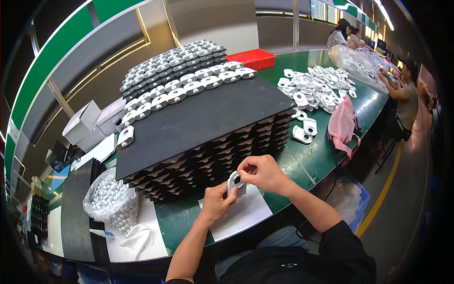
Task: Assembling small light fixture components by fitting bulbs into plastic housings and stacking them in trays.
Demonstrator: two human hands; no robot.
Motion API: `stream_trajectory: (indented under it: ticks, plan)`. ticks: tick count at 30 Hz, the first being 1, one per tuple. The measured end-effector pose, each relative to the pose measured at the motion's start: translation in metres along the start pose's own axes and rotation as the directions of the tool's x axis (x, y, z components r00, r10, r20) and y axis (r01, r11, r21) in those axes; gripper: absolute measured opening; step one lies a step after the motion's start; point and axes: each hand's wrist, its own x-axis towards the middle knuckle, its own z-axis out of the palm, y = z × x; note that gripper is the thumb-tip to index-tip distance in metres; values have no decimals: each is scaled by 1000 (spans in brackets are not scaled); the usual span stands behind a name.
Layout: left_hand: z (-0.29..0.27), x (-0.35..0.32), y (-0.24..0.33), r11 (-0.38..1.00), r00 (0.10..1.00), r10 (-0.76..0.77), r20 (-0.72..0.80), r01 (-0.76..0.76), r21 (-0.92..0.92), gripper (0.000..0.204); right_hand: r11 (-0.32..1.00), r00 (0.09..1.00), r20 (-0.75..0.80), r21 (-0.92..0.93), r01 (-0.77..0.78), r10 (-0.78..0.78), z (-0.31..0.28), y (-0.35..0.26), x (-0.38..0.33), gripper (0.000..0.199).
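Note:
My left hand (216, 203) grips a white plastic part (231, 182) with rounded ends and a dark round opening, holding it tilted up above a white sheet (246, 215) at the table's near edge. My right hand (263, 174) is closed in a pinch against the part's upper right side, beside the opening. Whatever lies between those fingertips is hidden. Beyond my hands stands a tall stack of black trays (208, 111); similar white parts (182, 90) sit in rows along its far side. To the left, a clear bag (111, 196) holds many small white balls.
Loose white parts (317, 87) lie heaped on the green table (302, 161) at the right, near a pink mesh bag (343, 125). A red bin (253, 59) stands behind the stack. A small glue-like bottle (101, 234) and white cloth (138, 240) lie left. A co-worker (405, 94) sits far right.

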Motion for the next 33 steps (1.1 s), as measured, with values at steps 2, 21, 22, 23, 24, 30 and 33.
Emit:
stream_trajectory:
  ticks: [2, 21, 22, 23, 24, 30, 33]
  plan:
    - [4, 0, -7, 997, 998, 50, -40, -47, 68, 16, 997, 998, -62, -75, -12, 7, 6, -4, -1, 14]
    - [-3, 0, 0, 967, 997, -17, -73, -3, -257, 26, 870, 910, -45, -318, 378, -412, -2, -16, 1, 13]
    - [-5, 0, 0, 972, 999, -35, -39, 25, -234, 25, 854, 902, -29, -334, 398, -431, -3, -14, 1, 11]
    - [-5, 0, -1, 976, 998, -56, -7, 54, -212, 27, 855, 902, -29, -335, 396, -430, -3, -14, 1, 11]
    - [-4, 1, -1, 976, 998, -57, -5, 54, -213, 27, 821, 880, -21, -373, 432, -474, -4, -14, 1, 10]
    - [-5, 2, -6, 942, 991, -135, 6, 130, -310, 28, 919, 947, -9, -242, 311, -322, -1, -20, -1, 12]
    - [-6, 2, -4, 898, 983, -167, 78, 184, -399, 27, 976, 983, 52, -117, 183, -178, -3, -22, 2, 13]
